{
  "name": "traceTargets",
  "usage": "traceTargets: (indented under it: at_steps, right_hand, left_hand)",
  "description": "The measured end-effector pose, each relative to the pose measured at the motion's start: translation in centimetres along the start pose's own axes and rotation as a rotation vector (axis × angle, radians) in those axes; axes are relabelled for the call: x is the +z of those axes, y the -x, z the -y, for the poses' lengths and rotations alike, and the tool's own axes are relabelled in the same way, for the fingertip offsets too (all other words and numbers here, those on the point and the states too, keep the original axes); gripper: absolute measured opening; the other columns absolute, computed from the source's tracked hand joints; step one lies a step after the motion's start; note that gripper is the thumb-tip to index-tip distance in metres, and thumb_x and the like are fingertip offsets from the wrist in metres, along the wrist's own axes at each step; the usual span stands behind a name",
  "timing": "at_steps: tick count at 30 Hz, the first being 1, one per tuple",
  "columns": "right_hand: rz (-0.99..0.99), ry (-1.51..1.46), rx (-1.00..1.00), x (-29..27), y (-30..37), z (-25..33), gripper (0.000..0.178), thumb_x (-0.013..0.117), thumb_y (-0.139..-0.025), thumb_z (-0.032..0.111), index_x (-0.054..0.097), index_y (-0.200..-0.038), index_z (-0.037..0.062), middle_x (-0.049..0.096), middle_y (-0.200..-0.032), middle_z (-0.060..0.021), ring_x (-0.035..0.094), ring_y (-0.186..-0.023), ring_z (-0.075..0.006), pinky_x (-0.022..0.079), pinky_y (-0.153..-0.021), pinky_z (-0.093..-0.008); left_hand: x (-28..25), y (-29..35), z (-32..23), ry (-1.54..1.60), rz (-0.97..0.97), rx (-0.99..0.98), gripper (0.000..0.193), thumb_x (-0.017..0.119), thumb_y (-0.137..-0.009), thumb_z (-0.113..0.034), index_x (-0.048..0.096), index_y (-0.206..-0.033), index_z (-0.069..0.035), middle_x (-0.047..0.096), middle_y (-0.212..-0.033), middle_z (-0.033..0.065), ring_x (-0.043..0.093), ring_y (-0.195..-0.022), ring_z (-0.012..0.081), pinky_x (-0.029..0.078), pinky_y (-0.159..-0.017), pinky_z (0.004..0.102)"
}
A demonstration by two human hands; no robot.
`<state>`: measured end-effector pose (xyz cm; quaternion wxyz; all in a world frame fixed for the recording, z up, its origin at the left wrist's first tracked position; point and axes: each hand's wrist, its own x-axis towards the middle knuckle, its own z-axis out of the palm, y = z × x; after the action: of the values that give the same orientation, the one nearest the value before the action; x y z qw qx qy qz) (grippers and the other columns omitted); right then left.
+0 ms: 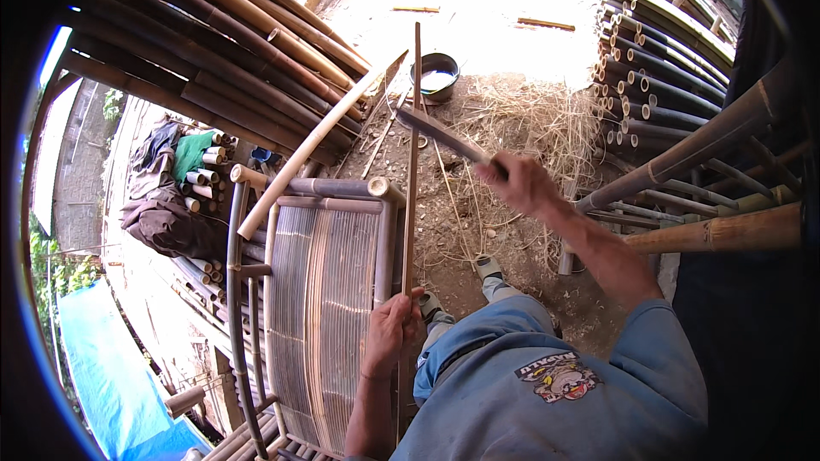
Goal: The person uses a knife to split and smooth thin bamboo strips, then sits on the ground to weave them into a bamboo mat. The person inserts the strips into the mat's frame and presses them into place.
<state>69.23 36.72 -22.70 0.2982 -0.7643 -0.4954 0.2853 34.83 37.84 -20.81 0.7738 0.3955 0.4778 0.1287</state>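
My left hand (393,333) is closed around the lower part of a long, narrow bamboo strip (411,222), which stands nearly upright in front of me. In my right hand (523,185) is a large knife (446,136), gripped by its handle. Its broad dark blade points to the upper left and crosses the strip's upper part; whether it touches or cuts the strip I cannot tell. Beside my left hand stands a bamboo bench (290,333) with a slatted surface. A pale split bamboo piece (320,145) leans across the bench's far corner.
Thick bamboo poles (248,43) are stacked at the far left, more poles (653,85) at the right. A black basin (450,64) sits on the ground ahead, near a heap of shavings (538,124). Large poles (683,149) slant in beside my right arm. Dark cloth (166,213) lies left.
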Motion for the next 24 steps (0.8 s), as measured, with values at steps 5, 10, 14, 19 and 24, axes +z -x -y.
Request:
traceTargets:
  at_steps: [5,10,14,19,24]
  right_hand:
    - [-0.094,0.244,-0.522,6.7,4.5,2.7,0.070,0.040,-0.090,0.072,0.058,-0.084,0.0042,0.061,-0.062,-0.0090,0.061,-0.050,-0.0194,0.052,-0.046,-0.0372]
    - [0.099,0.018,-0.049,4.0,1.4,1.6,0.070,0.042,-0.089,0.072,0.060,-0.080,0.0049,0.060,-0.058,-0.0120,0.065,-0.056,-0.0237,0.051,-0.052,-0.0423]
    - [-0.134,0.110,-0.556,7.0,4.5,2.3,0.066,0.037,-0.092,0.070,0.055,-0.074,0.0093,0.053,-0.054,-0.0033,0.050,-0.043,-0.0130,0.043,-0.038,-0.0357]
    - [-0.091,0.090,0.034,2.4,-2.4,-4.4,0.071,0.030,-0.091,0.074,0.055,-0.075,0.0105,0.051,-0.054,0.0003,0.045,-0.041,-0.0096,0.039,-0.034,-0.0316]
    - [-0.102,0.128,-0.315,3.9,0.5,-1.2,0.072,0.028,-0.090,0.076,0.056,-0.081,0.0104,0.046,-0.050,0.0013,0.040,-0.038,-0.0097,0.039,-0.032,-0.0308]
  left_hand:
    - [3.0,-1.3,-1.8,-0.201,-0.092,0.127,0.035,0.051,-0.101,-0.025,0.060,-0.121,0.002,0.051,-0.070,-0.0066,0.037,-0.051,-0.0004,0.029,-0.044,0.0162]
    - [3.6,2.0,-0.9,-0.233,-0.113,0.173,0.036,0.050,-0.101,-0.023,0.057,-0.128,0.001,0.049,-0.069,-0.0071,0.038,-0.054,-0.0014,0.029,-0.047,0.0159]
    - [3.6,2.4,-1.7,-0.311,-0.098,0.184,0.036,0.050,-0.101,-0.020,0.056,-0.130,0.001,0.048,-0.068,-0.0071,0.039,-0.056,-0.0008,0.031,-0.049,0.0161]
    - [3.0,5.2,-0.8,-0.407,-0.150,0.126,0.027,0.052,-0.098,-0.013,0.061,-0.117,0.003,0.050,-0.072,-0.0046,0.043,-0.065,0.0026,0.038,-0.056,0.0193]
    - [2.0,5.8,-0.2,-0.503,-0.183,0.137,0.027,0.053,-0.097,-0.013,0.062,-0.116,0.003,0.051,-0.071,-0.0020,0.045,-0.065,0.0046,0.040,-0.056,0.0219]
